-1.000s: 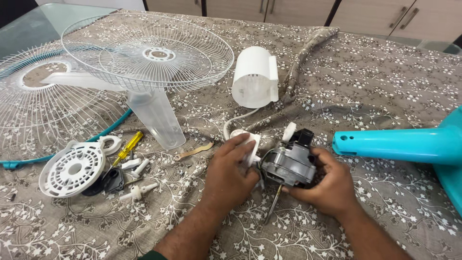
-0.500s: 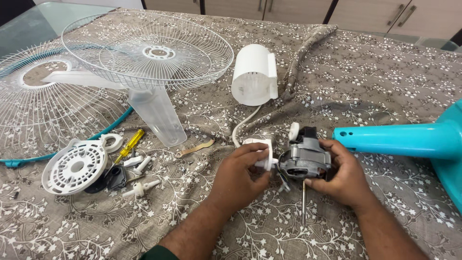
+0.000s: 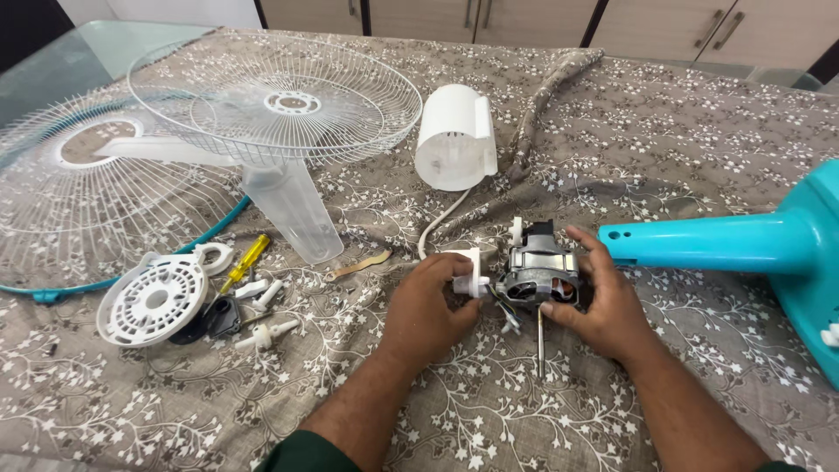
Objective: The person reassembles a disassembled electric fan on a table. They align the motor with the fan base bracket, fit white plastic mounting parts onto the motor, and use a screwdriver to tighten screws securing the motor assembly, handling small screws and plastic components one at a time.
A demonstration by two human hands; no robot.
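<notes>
Head view, left hand (image 3: pixel 428 306): fingers (image 3: pixel 454 267) pinched on a small white fitting (image 3: pixel 468 273) at the left end of the motor (image 3: pixel 537 275).
Head view, right hand (image 3: pixel 603 306): fingers spread and clamped around the motor from the right, thumb low by the shaft (image 3: pixel 540 341), other fingertips over the top.
Motor: held just above the bench (image 3: pixel 699 131), near its middle front, metal core showing, shaft pointing down toward the person.
Cord (image 3: pixel 437 229): white, running from the motor area up toward the white cover (image 3: pixel 454 138).
Cover: lies on its side behind the hands, apart from them.
Stand (image 3: pixel 725 243): teal tube and base at right, its open end just beside the right hand, not touching it that I can tell.
Grilles: white one (image 3: pixel 271 100) propped over the clear blade (image 3: pixel 288 210); teal-rimmed one (image 3: pixel 70 201) flat at far left.
Small parts: round white cap (image 3: pixel 153 299), yellow screwdriver (image 3: pixel 245 260), white pegs (image 3: pixel 262 332), all well left of the hands.
Doing it well (judgement): keep the right hand steady as the anchor so the motor does not twist; let only the left hand work the fitting, straight along its axis; mind the thin wires under the motor and keep the shaft off the cloth.
</notes>
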